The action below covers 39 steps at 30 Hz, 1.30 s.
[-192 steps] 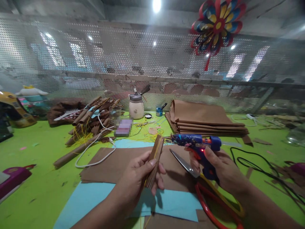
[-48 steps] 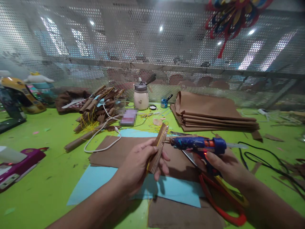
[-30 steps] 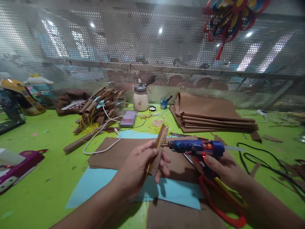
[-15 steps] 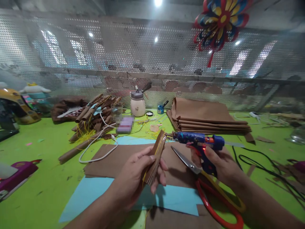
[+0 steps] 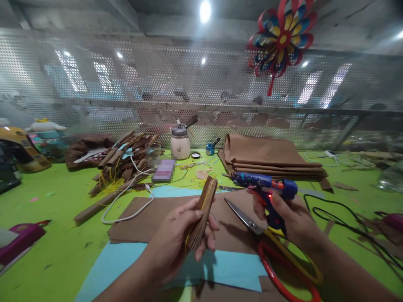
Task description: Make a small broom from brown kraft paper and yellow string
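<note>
Folded paper (image 5: 207,198) clamped in left fingers (image 5: 189,218), top protruding; right fingers (image 5: 279,204) grip glue gun (image 5: 256,180).

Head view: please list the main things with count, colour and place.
Paper bundle: 1, brown, centre
Glue gun: 1, blue, centre right
Scissors: 1, red-yellow handles, right
Sheets: several, brown and blue, centre
Rolls: several, brown, left
Paper stack: 1, brown, back right
Jar: 1, pale, back
Pot: 1, blue, back
Blurred object: 1, purple, centre
Ornament: 1, multicoloured, upper right
Mesh: 1, grey, back
Table: 1, green, below
Left hand: 1, bare, holding paper bundle
Right hand: 1, bare, holding glue gun
</note>
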Tool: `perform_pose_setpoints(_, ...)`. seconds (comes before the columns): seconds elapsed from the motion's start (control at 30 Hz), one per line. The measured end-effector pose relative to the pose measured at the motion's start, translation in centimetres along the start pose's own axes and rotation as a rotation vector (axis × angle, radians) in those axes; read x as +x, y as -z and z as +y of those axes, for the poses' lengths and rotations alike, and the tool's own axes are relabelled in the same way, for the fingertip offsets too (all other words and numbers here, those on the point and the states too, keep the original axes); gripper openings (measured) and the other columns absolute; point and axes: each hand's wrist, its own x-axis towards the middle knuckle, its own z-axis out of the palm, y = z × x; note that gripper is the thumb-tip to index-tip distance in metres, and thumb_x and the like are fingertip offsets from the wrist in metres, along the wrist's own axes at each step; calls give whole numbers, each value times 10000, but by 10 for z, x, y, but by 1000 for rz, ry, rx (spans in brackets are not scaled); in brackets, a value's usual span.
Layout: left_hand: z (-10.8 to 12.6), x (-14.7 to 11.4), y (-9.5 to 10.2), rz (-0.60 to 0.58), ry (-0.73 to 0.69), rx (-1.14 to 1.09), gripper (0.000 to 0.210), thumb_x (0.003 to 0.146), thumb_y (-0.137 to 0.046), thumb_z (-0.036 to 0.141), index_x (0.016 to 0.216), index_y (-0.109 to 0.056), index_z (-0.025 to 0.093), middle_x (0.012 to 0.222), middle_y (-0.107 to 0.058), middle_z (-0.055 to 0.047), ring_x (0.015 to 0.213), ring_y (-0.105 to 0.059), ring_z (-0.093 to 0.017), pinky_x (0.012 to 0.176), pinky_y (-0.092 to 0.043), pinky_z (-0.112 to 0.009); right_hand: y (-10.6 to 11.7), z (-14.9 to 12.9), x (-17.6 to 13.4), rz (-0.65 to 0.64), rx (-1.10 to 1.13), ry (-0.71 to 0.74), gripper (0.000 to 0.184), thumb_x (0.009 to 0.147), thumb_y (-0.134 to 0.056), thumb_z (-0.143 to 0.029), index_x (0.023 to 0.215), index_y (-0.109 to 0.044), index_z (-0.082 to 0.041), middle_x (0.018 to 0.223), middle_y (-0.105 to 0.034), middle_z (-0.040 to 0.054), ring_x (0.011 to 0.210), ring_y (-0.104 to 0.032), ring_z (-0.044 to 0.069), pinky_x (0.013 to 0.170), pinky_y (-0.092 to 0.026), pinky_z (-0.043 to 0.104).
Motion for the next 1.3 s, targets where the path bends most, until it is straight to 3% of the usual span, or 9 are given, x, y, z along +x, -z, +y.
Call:
perform_pose_setpoints(0.1,0,1,2,32,-10,40,162,803,-440,226,816,-548,107,646,-585,-60,466,-530,-108,348,-358,-166,-5,2,2,22,-277,51,316,880,-431,-416,725,-558,-171,647,-532,22,567,-493,141,537,-422,260)
perform_pose_setpoints(0.17,0,2,3,60,-12,73,156,806,-425,218,804,-538,110,625,-580,-56,464,-525,-107,352,-348,-163,-9,9,5,-18,-465,138,178,830,-521,-323,897,-596,-177,791,-592,47,707,-544,178,667,-463,300)
perform_pose_setpoints(0.27,-1,4,6,75,-31,117,167,814,-391,209,817,-529,115,633,-589,-59,484,-533,-113,358,-340,-163,-14,26,10,-169,-719,231,385,732,-578,-163,1115,-566,-191,1048,-567,95,983,-511,245,876,-415,390)
perform_pose_setpoints(0.4,-2,6,8,69,-49,156,190,817,-370,211,788,-529,111,570,-573,-39,424,-473,-85,359,-321,-161,-9,41,17,-236,-891,170,409,729,-590,-169,1137,-568,-178,1073,-526,112,1015,-487,254,893,-402,401)
perform_pose_setpoints(0.73,-4,11,18,171,-120,76,79,727,-444,187,758,-496,136,646,-604,-37,474,-531,-100,363,-347,-171,1,30,33,-345,-920,50,383,775,-595,-272,1152,-588,-206,990,-513,73,931,-513,222,844,-406,347)
perform_pose_setpoints(0.93,-9,11,14,131,-53,101,97,735,-408,174,749,-497,137,577,-587,-22,396,-483,-74,359,-333,-165,8,35,34,-388,-956,52,395,784,-582,-307,1160,-589,-183,1027,-549,108,963,-525,247,873,-409,389)
perform_pose_setpoints(1.1,-12,9,12,92,-50,155,106,730,-402,166,736,-503,135,599,-591,-28,417,-500,-73,362,-330,-158,5,13,35,-218,-887,202,299,782,-590,-312,1032,-639,-154,1056,-588,127,1018,-522,251,904,-407,398)
perform_pose_setpoints(1.23,-15,9,13,-41,-13,202,137,724,-419,192,772,-528,124,645,-605,-45,426,-516,-86,354,-321,-169,-11,-15,36,-86,-642,330,240,814,-563,-298,998,-632,-161,1046,-599,101,954,-561,198,841,-452,328)
perform_pose_setpoints(1.3,-16,9,11,-106,8,218,146,722,-431,202,794,-531,123,669,-609,-46,429,-523,-86,352,-305,-168,-19,-23,36,-60,-506,303,243,841,-526,-323,998,-629,-168,1040,-609,86,946,-571,188,828,-458,315)
